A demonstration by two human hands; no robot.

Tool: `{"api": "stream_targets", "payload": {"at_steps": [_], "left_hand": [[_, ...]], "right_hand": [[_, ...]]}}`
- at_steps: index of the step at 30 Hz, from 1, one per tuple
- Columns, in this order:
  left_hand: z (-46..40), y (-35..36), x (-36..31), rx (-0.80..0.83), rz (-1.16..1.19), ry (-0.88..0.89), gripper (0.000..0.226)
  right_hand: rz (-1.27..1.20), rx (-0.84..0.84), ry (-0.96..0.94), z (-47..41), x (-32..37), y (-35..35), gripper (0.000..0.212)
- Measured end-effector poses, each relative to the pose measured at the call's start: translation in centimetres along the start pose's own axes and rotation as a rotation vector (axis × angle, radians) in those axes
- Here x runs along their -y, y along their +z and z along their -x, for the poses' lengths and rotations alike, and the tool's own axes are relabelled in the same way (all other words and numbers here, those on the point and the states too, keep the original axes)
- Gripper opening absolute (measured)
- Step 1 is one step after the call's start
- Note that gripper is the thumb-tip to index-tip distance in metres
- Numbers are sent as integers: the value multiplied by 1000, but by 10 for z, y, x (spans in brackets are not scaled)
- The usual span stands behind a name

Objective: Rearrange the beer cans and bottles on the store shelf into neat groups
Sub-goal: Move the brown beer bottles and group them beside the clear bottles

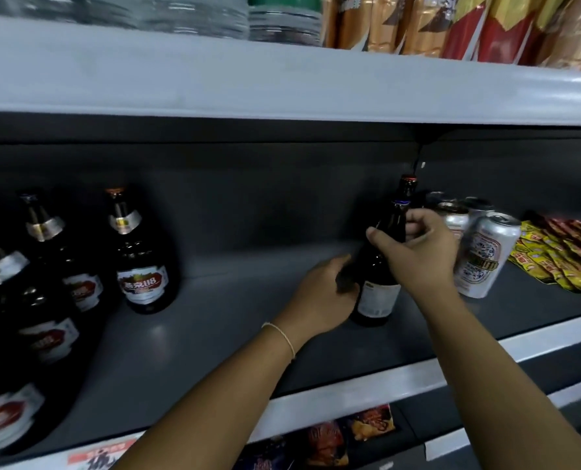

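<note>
- A dark brown beer bottle [384,266] stands upright on the grey store shelf [214,334], right of the shelf's middle and roughly midway between its back wall and front edge.
- The right hand [421,252] is clamped around the bottle's shoulder and lower neck, thumb across the front and fingers curled behind the glass.
- The left hand [323,293] grips the lower body of the same bottle from the left side, its fingers wrapped toward the back; a thin bracelet [282,334] circles that wrist.
- The bottle's pale label [378,298] faces partly to the front, beneath the left hand's fingers.
- Just beside the bottle on the right, toward the shelf's right end, stands a cluster of silver beer cans [485,252]; the frontmost can is partly hidden behind the right wrist.
- At the shelf's left end, well apart from the held bottle, a group of brown bottles with red and white labels [140,259] stands in rows running from the back toward the front edge.
- Yellow and red snack packets [560,256] lie at the far right end of the shelf, next to the cans.
- The upper shelf [282,83] carries clear plastic bottles and orange and red packages.
</note>
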State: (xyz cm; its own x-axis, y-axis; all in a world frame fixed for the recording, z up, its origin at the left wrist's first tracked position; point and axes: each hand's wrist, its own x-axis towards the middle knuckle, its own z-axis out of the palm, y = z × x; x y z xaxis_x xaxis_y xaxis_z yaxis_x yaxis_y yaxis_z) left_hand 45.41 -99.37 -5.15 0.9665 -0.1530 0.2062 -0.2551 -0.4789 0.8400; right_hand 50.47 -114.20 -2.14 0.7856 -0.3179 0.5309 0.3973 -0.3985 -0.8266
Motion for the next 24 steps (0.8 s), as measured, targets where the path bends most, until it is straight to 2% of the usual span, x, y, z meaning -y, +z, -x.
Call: {"api": "stream_targets", "payload": {"at_steps": [2,6,11,14,18,24], "left_hand": [[14,-10,11,-2,17,-7,51],[48,-38,34,-49,71,-37,58],[91,-84,63,-149,133,-76,73],[115,-110,75,-234,200,-101,88],[143,-136,89,-344,253,-91,75],[169,-153,107,-423,217,-147,81]], "right_hand": [[9,2,-12,14,17,13,43],[-21,70,-56,50,54,42,40],[-277,345,21,87,91,77,28],[-412,532,-25,107,108,92,26],[-483,730,-70,128,122,115,33],[-546,886,-129,156,135,148,43]]}}
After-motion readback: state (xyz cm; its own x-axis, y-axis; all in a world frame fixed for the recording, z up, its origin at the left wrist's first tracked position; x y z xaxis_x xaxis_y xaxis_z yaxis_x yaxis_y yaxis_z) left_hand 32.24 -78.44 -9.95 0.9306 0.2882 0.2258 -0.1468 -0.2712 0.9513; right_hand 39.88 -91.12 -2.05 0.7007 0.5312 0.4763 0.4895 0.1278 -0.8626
